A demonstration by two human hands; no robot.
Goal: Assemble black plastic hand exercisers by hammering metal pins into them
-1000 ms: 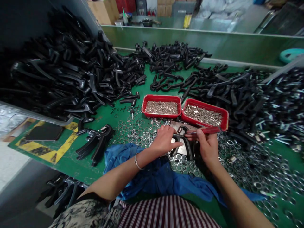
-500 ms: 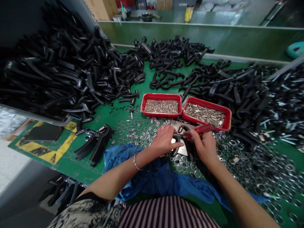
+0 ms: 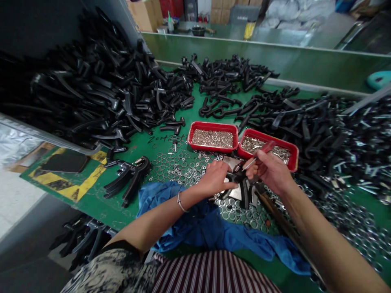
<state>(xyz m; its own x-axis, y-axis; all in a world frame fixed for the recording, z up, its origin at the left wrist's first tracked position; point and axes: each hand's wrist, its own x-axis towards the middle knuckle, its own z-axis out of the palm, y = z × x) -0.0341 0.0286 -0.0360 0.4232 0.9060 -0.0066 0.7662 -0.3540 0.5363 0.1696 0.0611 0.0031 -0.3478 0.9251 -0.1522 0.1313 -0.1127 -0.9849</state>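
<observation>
My left hand (image 3: 215, 179) is closed on a black plastic handle piece (image 3: 244, 194), holding it over a small metal plate (image 3: 234, 193). Pinched in my right hand (image 3: 275, 171) is a red-handled tool (image 3: 267, 147) with a thin metal shaft. The shaft points down and left toward the top of the handle piece; whether it touches cannot be made out. Just beyond my hands stand two red trays: the left tray (image 3: 190, 142) holds tiny metal parts, the right tray (image 3: 295, 161) short metal pins. Metal rings (image 3: 229, 211) lie around the plate.
Black handle pieces (image 3: 128, 89) are heaped at left, back and right. A joined handle set (image 3: 132, 177) lies at left, near a dark flat panel (image 3: 65, 162). Blue cloth (image 3: 201, 232) covers the front edge. A long brown bar (image 3: 284, 221) runs beside my right forearm.
My right hand has lifted slightly and turned, tilting the red-handled tool so its shaft shows. The brown bar has come into view. My left hand stays on the handle piece.
</observation>
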